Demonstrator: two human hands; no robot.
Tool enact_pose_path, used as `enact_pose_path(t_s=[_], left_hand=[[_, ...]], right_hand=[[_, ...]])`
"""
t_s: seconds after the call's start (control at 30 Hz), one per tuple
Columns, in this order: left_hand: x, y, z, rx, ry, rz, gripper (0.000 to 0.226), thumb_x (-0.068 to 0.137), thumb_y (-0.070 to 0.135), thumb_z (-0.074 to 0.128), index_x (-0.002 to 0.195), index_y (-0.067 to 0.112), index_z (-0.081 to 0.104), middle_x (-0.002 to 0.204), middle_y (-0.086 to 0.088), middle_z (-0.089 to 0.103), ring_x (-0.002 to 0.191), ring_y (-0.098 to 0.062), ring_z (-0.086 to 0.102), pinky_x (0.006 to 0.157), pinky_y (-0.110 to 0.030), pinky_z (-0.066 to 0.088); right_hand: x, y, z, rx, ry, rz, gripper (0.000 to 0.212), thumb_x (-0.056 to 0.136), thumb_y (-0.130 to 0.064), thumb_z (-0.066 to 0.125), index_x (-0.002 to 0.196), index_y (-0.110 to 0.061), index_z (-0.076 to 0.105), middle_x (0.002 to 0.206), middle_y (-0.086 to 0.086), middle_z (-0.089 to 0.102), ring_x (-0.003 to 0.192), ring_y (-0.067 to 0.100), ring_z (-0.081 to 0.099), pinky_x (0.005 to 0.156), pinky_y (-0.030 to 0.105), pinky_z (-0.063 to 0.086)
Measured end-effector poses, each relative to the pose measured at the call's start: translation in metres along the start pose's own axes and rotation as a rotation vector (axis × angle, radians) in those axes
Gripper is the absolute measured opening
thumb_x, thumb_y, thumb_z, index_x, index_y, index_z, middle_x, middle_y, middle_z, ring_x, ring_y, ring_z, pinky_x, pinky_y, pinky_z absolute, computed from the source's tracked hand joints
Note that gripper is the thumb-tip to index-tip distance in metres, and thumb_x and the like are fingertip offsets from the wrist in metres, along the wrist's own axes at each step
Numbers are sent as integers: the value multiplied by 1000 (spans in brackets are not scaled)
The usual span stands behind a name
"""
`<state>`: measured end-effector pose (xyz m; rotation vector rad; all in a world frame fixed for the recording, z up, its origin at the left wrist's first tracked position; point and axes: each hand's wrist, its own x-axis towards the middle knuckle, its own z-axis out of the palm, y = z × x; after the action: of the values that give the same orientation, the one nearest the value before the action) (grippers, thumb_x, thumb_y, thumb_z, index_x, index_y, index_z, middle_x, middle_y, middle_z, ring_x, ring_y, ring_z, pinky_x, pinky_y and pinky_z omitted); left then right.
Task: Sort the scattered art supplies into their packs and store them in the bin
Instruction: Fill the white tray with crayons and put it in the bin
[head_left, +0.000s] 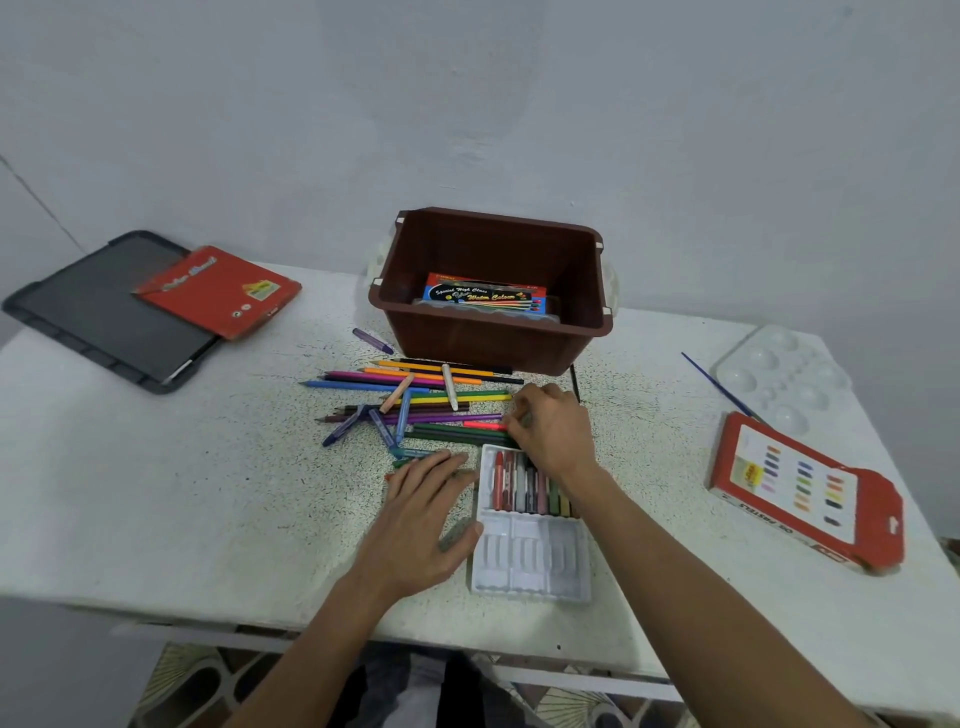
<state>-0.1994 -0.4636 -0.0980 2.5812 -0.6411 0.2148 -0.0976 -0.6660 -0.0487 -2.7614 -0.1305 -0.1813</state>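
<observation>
The pastel tray (530, 564) lies on the bench (156, 493) in front of the person. Its far row is partly filled with pastels standing side by side, and its near row is bare. At twelve o'clock from it, just beyond its far edge, a red pastel (483, 425) lies at the edge of the heap of pencils and pastels (415, 387). The right hand (553, 431) has its fingertips curled onto that stick's end, apparently pinching it. The left hand (421, 514) rests flat and relaxed at the tray's nine o'clock, grasping nothing, with its thumb against the tray's left edge as if to steady it.

The step in hand looks like picking loose pastels out of the heap to fill the tray. The next move calls for lifting the red one free of the pencils beside it, turning it to match the row and setting it in an empty slot.

The brown bin (488, 345) stands beyond the heap and holds a water-colour pack (485, 299). At three o'clock lies the red oil-pastel sleeve (805, 488), with a white palette (779, 374) and a brush (719, 387) behind it. At ten o'clock a red pack (218, 291) rests on a black lid (88, 312).
</observation>
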Motion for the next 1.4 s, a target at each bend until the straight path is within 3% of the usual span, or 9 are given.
enact_pose_path(t_s=[0.1, 0.4, 0.53, 0.63, 0.87, 1.23, 1.4], left_hand=[[0, 0, 0, -3, 1, -3, 55, 97, 57, 38, 140, 25, 47, 150, 6, 41, 144, -13, 27, 118, -39, 15], [0, 1, 0, 9, 18, 2, 54, 97, 57, 39, 138, 24, 50, 151, 4, 40, 144, -14, 27, 119, -39, 14], [0, 0, -1, 16, 26, -5, 56, 95, 56, 42, 139, 22, 49, 152, 4, 39, 145, -14, 27, 118, -42, 17], [0, 0, 0, 19, 15, -27, 61, 95, 59, 40, 142, 21, 47, 154, 4, 36, 146, -14, 24, 119, -42, 17], [0, 0, -1, 39, -4, -36, 65, 96, 61, 37, 145, 20, 44, 155, 5, 34, 146, -12, 22, 120, -38, 12], [0, 0, -1, 43, -1, -30, 63, 95, 59, 40, 144, 20, 45, 154, 5, 35, 146, -13, 23, 120, -38, 11], [1, -1, -1, 30, 152, -109, 43, 97, 39, 44, 132, 16, 56, 142, 1, 48, 136, -17, 40, 114, -39, 26]], right_hand=[[-6, -1, -4, 40, 59, -19, 23, 84, -35, 68, 95, -15, 65, 92, 8, 67, 83, 31, 59, 71, 38, 50], [-54, -9, -11, 228, 93, -288, 15, 82, -23, 76, 89, -15, 66, 99, -1, 68, 86, 1, 42, 79, 27, 40], [-66, -6, -7, 207, 7, -318, 19, 81, -32, 76, 93, -17, 70, 114, -4, 70, 100, 3, 45, 86, 28, 38], [-69, -2, -2, 172, -60, -308, 28, 82, -42, 71, 102, -22, 72, 123, -8, 67, 98, 9, 44, 81, 28, 33], [-70, 2, 6, 166, -66, -339, 36, 80, -45, 70, 108, -22, 73, 119, -10, 69, 92, 9, 43, 77, 32, 45], [-74, 4, 6, 75, -47, -464, 30, 93, -40, 56, 109, -21, 72, 127, -4, 65, 98, 17, 48, 83, 34, 44], [-81, 7, 5, 125, -8, -443, 31, 93, -38, 55, 110, -19, 73, 122, -1, 63, 109, 18, 50, 92, 33, 43]])
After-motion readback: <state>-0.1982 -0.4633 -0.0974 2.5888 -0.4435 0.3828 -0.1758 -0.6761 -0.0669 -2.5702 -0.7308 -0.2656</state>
